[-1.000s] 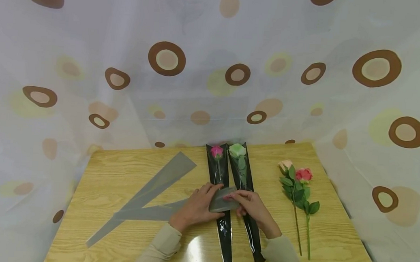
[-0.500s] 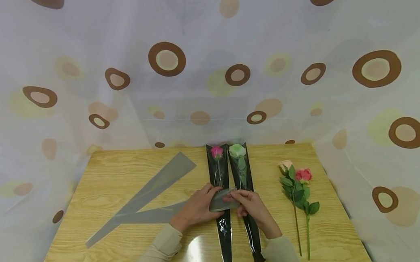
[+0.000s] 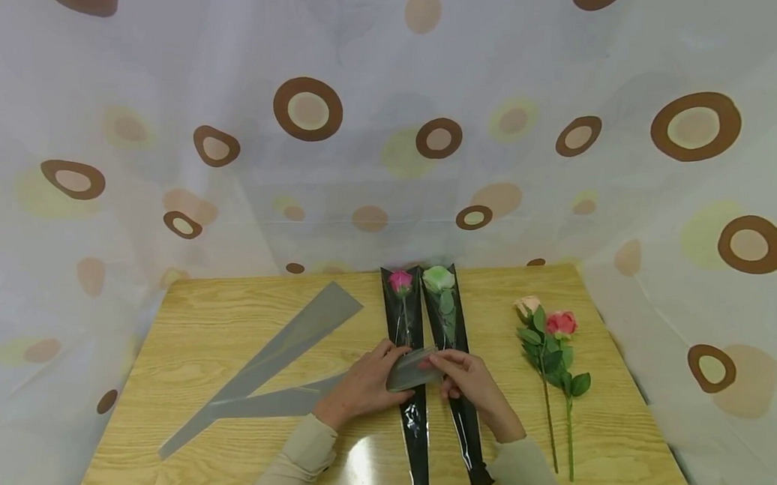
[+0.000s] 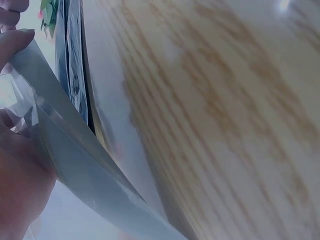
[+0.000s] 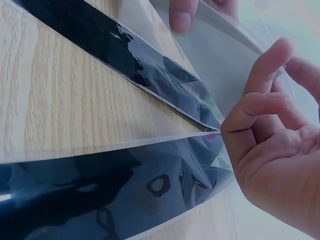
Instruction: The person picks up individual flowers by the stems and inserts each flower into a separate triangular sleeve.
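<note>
My left hand (image 3: 366,385) grips the wide end of a grey translucent flower sleeve (image 3: 409,373), whose narrow tail runs left under the hand over another sleeve. My right hand (image 3: 472,383) pinches the sleeve's edge between thumb and forefinger. In the right wrist view the left thumb (image 5: 182,20) presses on the sleeve's face, and the right hand's other fingers are curled. The left wrist view has the sleeve (image 4: 85,155) slanting down from the left hand. Beneath both hands lie two black-backed sleeves, one with a magenta rose (image 3: 400,282), one with a pale green rose (image 3: 438,279).
A second grey sleeve (image 3: 301,330) lies diagonally at the left of the wooden table (image 3: 200,319). On the right are two loose roses, a peach one (image 3: 528,305) and a coral-pink one (image 3: 562,324), with long stems. A dotted white curtain (image 3: 374,61) surrounds the table.
The held sleeve's wide end has bent and narrowed slightly, and its tail has shifted a little toward the table's front. The right hand has edged slightly right; the left stays in place.
</note>
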